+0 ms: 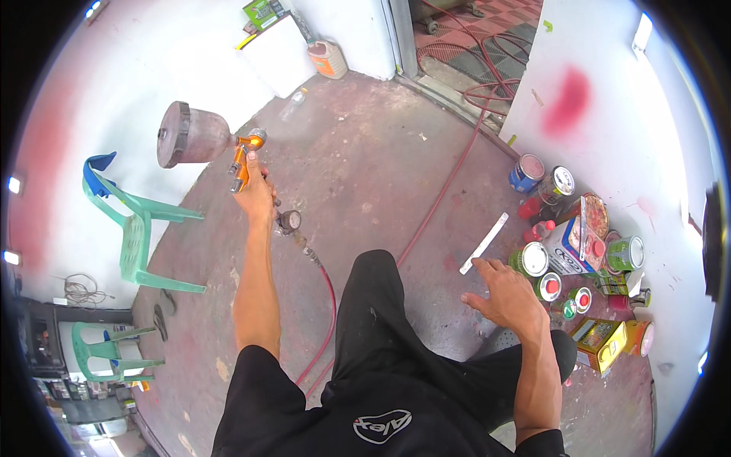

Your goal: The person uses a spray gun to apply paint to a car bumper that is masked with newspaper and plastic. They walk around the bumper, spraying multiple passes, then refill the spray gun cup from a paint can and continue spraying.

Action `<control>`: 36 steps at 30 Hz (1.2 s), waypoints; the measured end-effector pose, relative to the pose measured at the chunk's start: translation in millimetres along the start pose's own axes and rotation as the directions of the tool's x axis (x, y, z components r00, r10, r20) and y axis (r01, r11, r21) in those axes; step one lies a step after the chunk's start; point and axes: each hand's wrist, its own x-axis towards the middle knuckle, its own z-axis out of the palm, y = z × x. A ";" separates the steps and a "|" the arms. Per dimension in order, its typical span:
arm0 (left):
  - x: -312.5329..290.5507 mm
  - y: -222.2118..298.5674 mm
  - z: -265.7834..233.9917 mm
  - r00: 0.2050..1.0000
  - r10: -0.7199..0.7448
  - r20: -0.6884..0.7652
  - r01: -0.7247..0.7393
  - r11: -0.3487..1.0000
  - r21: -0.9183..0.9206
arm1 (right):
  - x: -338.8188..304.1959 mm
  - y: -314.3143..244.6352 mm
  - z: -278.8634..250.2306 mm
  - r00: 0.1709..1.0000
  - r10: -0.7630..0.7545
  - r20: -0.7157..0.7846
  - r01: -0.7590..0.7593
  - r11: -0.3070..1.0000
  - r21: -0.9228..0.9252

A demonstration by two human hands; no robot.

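My left hand is closed around the handle of an orange paint spray gun, held out to the left. A stained cup sits on the gun, tipped sideways. Below the grip hangs a round gauge, joined to a red air hose. My right hand hovers with fingers spread at the right, holding nothing. Close to its fingertips is a white strip, apparently a stirring stick or ruler; I cannot tell whether they touch. Just past that hand stands an open-looking can with a white top.
Paint cans, bottles and a square white tin crowd the right wall. A yellow tin lies nearer me. Green plastic chairs stand left. A red hose crosses the floor to the doorway. A plastic jug stands at the back wall.
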 end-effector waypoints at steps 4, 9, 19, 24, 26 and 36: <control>3.5 7.2 -0.9 1.000 0.010 -0.005 -0.010 0.998 -0.059 | 3.9 1.2 0.8 1.000 0.023 0.019 -0.023 0.999 -0.038; 8.1 15.3 -5.4 1.000 0.030 -0.009 -0.030 0.999 -0.030 | 2.5 3.0 5.0 1.000 0.008 0.012 -0.007 1.000 -0.017; 6.3 26.9 -2.1 0.997 0.077 -0.025 -0.076 0.997 0.009 | 2.0 7.4 9.5 0.999 -0.008 -0.041 0.009 1.000 0.008; 6.2 26.1 -1.0 0.999 0.029 -0.016 -0.029 1.000 0.006 | 3.0 4.0 7.4 1.000 0.017 -0.020 -0.016 1.000 0.007; 0.3 27.4 8.3 0.999 0.039 -0.020 -0.039 0.999 -0.028 | 4.7 4.9 7.6 1.000 0.019 -0.014 -0.019 1.000 0.004; 13.8 12.4 -5.1 0.999 0.047 -0.022 -0.046 0.998 0.042 | 10.8 -0.5 11.8 0.999 -0.029 -0.038 0.029 1.000 -0.009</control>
